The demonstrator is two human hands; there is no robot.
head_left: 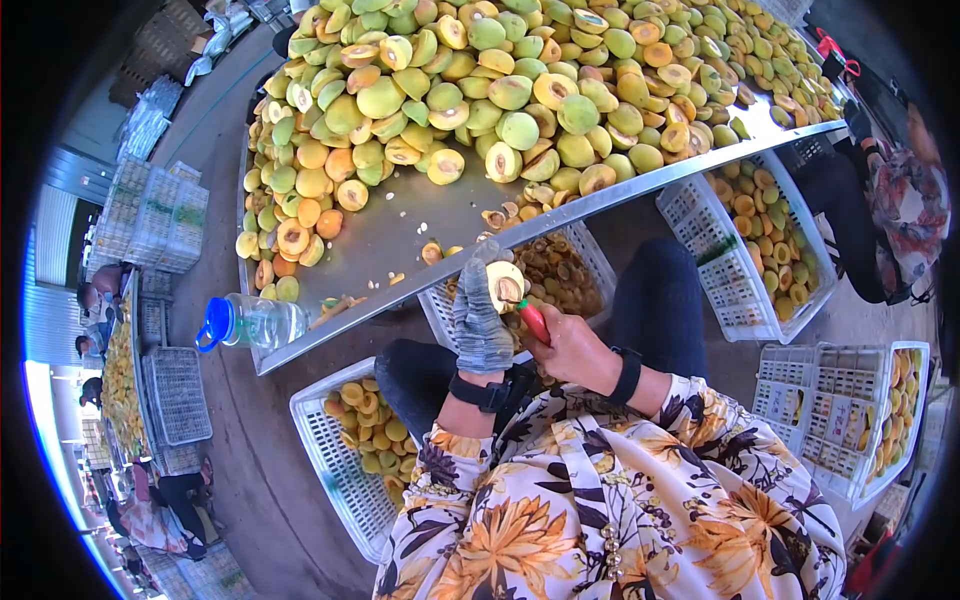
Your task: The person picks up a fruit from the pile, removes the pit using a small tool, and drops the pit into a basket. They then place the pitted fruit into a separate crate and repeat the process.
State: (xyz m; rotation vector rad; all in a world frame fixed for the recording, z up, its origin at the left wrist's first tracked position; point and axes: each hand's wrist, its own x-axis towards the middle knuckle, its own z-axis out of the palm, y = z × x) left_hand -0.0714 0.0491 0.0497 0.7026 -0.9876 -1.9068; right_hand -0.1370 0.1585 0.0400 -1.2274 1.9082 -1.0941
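My left hand [480, 318], in a grey knit glove, holds up a halved peach [503, 278] with its pale cut face and brown hollow showing. My right hand [574, 350], bare, grips a small pitting knife [535, 322] with a red handle and green collar. The knife's tip is right at the hollow of the fruit. Both hands are in front of the metal table's edge, over a white crate [437, 312] holding brown-orange fruit scraps [560, 270].
Halved fruit [520, 130] lies heaped on the metal table [420, 205]. A blue-capped plastic bottle [265, 320] lies at its left corner. Crates of fruit stand at left [330, 470] and right [705, 240], with stacked crates [835, 400] further right. Another person [905, 200] sits at right.
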